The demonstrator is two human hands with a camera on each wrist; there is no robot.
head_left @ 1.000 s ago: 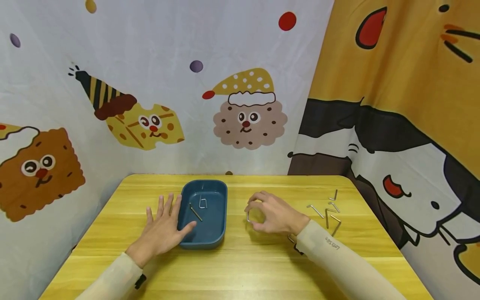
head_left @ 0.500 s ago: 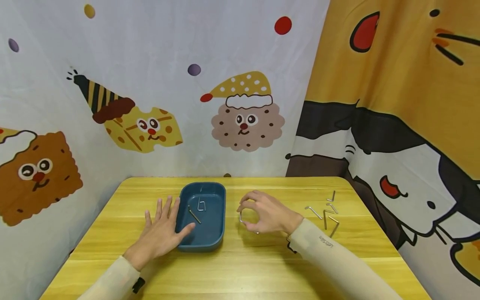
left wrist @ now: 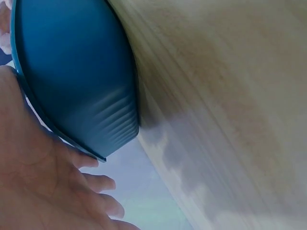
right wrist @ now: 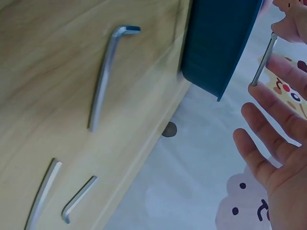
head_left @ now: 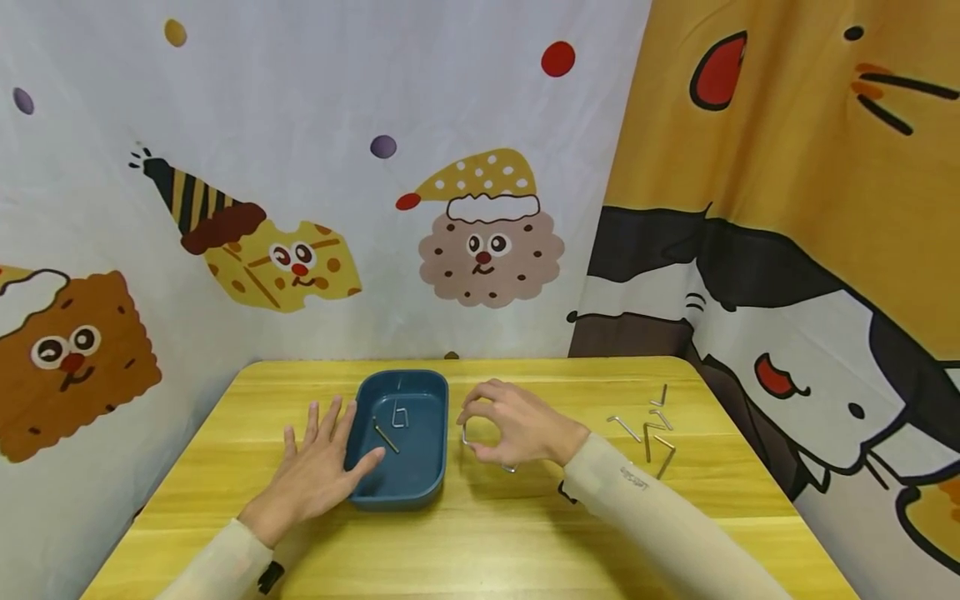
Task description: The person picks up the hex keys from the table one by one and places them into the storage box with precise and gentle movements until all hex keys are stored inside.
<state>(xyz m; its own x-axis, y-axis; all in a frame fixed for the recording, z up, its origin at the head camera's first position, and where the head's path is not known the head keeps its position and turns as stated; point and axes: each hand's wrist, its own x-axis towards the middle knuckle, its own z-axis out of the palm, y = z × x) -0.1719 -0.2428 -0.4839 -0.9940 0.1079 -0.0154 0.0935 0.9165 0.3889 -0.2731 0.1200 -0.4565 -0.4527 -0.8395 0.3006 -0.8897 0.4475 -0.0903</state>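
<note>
My right hand (head_left: pixel 525 423) is above the table, just right of a blue tray (head_left: pixel 399 503). Its thumb and a fingertip pinch a small silver hex key (right wrist: pixel 264 60) by its ends, as the right wrist view shows. My left hand (head_left: pixel 307 462) rests against the tray's left side, fingers straight and spread, thumb over the rim. Inside the tray lie a brass-toned hex key (head_left: pixel 386 435) and silver bent keys (head_left: pixel 401 417); whether those are one or two pieces I cannot tell. One more silver key (head_left: pixel 509 468) shows partly below my right hand.
Several loose hex keys lie on the right of the wooden table (head_left: pixel 510 550), among them a silver one (head_left: pixel 624 428) and a brass-toned one (head_left: pixel 666 457). A cartoon-printed curtain (head_left: pixel 480 108) hangs right behind the table's back edge.
My right hand has moved left with the hex key, closer to the tray. My left hand keeps its place on the tray. The whole head view has shifted slightly.
</note>
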